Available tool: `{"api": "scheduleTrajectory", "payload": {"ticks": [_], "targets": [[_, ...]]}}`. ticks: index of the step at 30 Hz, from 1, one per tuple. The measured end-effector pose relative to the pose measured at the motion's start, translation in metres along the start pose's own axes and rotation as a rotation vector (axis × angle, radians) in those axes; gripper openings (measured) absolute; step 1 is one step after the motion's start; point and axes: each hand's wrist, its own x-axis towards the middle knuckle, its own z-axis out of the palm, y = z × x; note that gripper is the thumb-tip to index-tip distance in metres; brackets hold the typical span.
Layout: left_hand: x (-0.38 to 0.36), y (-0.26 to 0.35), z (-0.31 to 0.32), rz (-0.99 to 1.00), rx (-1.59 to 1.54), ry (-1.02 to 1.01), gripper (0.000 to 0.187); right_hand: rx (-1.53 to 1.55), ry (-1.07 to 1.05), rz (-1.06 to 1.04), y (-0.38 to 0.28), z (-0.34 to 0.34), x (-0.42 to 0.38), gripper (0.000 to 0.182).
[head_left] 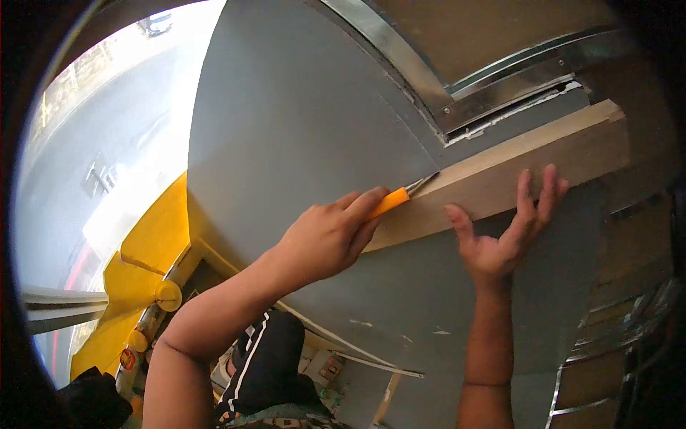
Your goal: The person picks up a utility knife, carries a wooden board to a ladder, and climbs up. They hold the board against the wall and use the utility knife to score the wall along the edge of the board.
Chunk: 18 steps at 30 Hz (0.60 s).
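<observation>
My left hand (325, 236) is closed around the orange handle of a utility knife (391, 203). Its metal blade points up and right, with the tip at the upper edge of a wooden beam (500, 171), against a grey panel (286, 121). The long, pale beam slants up to the right across the panel. Against its lower side, my right hand (504, 239) rests with fingers spread and thumb apart, touching the beam's face. Just above the beam lies a metal-framed opening (507, 107) with ragged white edges.
Yellow covering (153, 243) and a metal rail stand to the left, beside a bright outdoor area. My leg in dark striped trousers (268, 350) shows below. Several metal-edged brown panels (600, 357) line the lower right.
</observation>
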Motion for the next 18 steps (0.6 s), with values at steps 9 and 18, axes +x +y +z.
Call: {"api": "scheduleTrajectory", "payload": {"ticks": [9,18], "targets": [[0.008,0.027,-0.018,0.057,-0.011,0.095,0.038,-0.045,0.006,-0.013,0.008,-0.002,-0.002,0.094],[0.117,0.103,-0.019,0.4,-0.027,0.329,0.039,0.016,0.025,-0.05,0.01,-0.001,-0.001,0.087]]}}
